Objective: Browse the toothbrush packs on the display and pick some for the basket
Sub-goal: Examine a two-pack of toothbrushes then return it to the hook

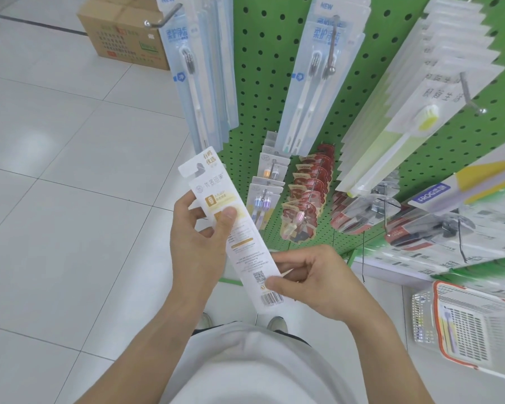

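Both hands hold one white-and-gold toothbrush pack [239, 228], printed back toward the camera, tilted. Left hand [199, 237] grips its upper half, thumb on the face. Right hand [312, 275] pinches the barcode end. White basket with orange rim [438, 325] sits low right. Beyond, green pegboard [263, 91] carries hanging blue toothbrush packs [318, 74].

Floor [70, 176] of large pale glossy tiles, thin dark grout lines, soft light patches reflected. Brown cardboard box [123, 33] standing on tiles at top left, printed labels on side. Green perforated panel [263, 91] rising at right, metal hooks [164, 17] jutting out. White base ledge [391, 268] below panel.
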Available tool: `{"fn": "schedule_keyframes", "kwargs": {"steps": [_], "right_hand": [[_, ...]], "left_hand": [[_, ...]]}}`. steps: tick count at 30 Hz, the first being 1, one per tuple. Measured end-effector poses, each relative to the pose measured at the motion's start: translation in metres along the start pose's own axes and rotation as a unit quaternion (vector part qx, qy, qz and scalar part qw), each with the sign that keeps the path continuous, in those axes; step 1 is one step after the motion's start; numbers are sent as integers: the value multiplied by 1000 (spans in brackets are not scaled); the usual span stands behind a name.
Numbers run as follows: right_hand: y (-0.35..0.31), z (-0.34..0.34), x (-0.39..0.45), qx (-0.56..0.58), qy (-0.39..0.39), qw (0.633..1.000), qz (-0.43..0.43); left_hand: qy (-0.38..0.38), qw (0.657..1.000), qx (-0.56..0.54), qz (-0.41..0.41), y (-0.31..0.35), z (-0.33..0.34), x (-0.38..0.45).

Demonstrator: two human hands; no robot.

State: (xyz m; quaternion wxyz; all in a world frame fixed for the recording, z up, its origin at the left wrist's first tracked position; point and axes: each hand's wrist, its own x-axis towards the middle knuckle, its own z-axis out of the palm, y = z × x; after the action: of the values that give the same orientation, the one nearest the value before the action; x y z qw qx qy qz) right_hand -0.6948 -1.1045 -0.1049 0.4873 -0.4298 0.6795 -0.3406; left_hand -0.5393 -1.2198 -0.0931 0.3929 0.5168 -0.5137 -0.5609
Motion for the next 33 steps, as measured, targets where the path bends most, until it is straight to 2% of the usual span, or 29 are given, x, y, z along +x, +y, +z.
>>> {"fn": "schedule_keyframes", "kwargs": {"steps": [4, 7, 12, 17, 20, 25, 29, 33], "right_hand": [[-4, 12, 2, -124, 105, 986, -43], [-6, 19, 2, -173, 141, 971, -87], [-6, 28, 1, -124, 174, 973, -89], [2, 25, 7, -134, 195, 966, -100], [5, 25, 9, -133, 191, 966, -112], [3, 22, 17, -123, 235, 953, -148], [-13, 10, 25, -35, 285, 949, -133], [-17, 3, 35, 44, 279, 954, -102]], "left_hand": [[-62, 997, 35, 3, -4, 3, 0], [-64, 995, 62, 37, -4, 8, -5], [-41, 997, 53, 39, -9, 8, -8], [-35, 999, 0, 16, -10, 7, -11], [-43, 999, 4, 24, -14, 2, -8], [-114, 992, 47, 18, -21, -2, -3], [-164, 982, 93, 3, -27, -3, 0], [-204, 969, 137, -3, -35, -1, 2]]}}
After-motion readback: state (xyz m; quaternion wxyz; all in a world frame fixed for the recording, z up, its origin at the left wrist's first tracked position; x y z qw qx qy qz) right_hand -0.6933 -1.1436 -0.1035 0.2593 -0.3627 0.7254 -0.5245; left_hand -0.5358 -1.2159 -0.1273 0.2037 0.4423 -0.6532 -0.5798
